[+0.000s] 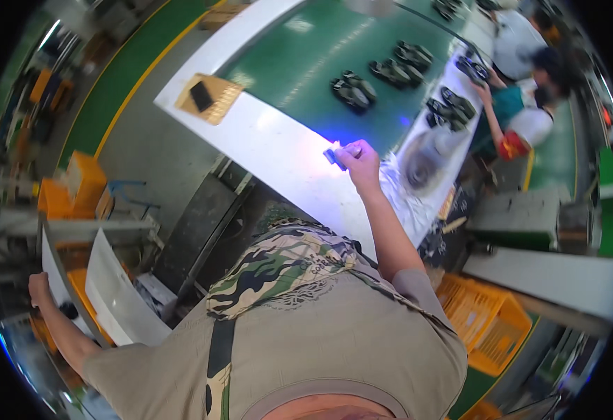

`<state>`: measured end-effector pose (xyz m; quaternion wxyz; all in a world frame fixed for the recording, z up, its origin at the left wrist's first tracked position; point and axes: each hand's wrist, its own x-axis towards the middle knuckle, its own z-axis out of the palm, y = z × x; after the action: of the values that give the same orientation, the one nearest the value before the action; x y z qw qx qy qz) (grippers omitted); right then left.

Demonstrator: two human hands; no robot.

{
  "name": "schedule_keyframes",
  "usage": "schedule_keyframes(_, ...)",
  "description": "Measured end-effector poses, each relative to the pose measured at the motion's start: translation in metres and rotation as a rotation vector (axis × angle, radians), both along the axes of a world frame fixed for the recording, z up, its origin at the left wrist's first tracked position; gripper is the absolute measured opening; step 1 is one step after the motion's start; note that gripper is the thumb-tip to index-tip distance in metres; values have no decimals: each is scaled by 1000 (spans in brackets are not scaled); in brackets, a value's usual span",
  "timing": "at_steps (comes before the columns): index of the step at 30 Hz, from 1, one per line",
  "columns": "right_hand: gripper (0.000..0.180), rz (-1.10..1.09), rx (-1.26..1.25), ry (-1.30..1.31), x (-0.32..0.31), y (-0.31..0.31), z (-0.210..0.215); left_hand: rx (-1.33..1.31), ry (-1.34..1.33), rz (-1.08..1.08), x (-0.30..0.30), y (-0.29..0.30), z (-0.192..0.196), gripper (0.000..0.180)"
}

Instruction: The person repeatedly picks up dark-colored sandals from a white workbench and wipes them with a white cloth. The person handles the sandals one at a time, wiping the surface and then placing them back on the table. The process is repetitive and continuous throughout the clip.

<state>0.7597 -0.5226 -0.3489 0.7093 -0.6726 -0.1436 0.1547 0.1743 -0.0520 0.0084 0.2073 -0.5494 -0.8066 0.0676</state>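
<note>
Hand of the left arm [38,289] is well to the left of the white table [278,150], at the edge of a white board [53,269]; its fingers look bent, but I cannot tell if they grip the board. A second board [121,301] stands just beside, nearer to the table. Orange crates [86,178] are also left of the table, near a blue frame [128,185]. On the left corner of the table lies a cardboard piece [229,98] with a black phone [201,96]. The right hand [360,164] is over the table and grips a small blue thing [331,157], with bright violet light around it. Shoes [353,92] are in pairs on the green surface [278,59] behind this part of the table. Right of the hand, a crumpled sheet [404,203] and a blurred round thing [422,168] take up the side. At the table's right side, a co-worker [523,119] holds a shoe [472,70].

The table's front edge slants from its left corner toward the person's body; beyond this edge, grey floor [145,126] opens on the left. A white stretch of the table runs between phone and right hand.
</note>
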Motion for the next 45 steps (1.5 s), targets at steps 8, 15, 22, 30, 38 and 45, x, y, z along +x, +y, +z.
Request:
schedule_keyframes(8,17,-541,-214,45,49,-169,-48,-296,-506,-779,171,111,-143,51)
schedule_keyframes(15,20,-613,-674,-193,68,-248,-70,-810,-617,-1141,395,-89,-289,62)
schedule_keyframes(22,9,-518,-952,-503,87,-217,-75,-1278,-733,-1066,486,-211,-354,59)
schedule_keyframes(30,8,-415,-1180,-564,99,-191,-76,-1487,-909,-702,595,-213,-389,67)
schedule_keyframes(38,8,-434,-1116,-633,100,-184,-68,-1527,-1127,-440,733,-237,-456,97)
schedule_keyframes(45,5,-319,-1209,-663,90,-183,-59,-1542,-1123,-304,814,-272,-489,91)
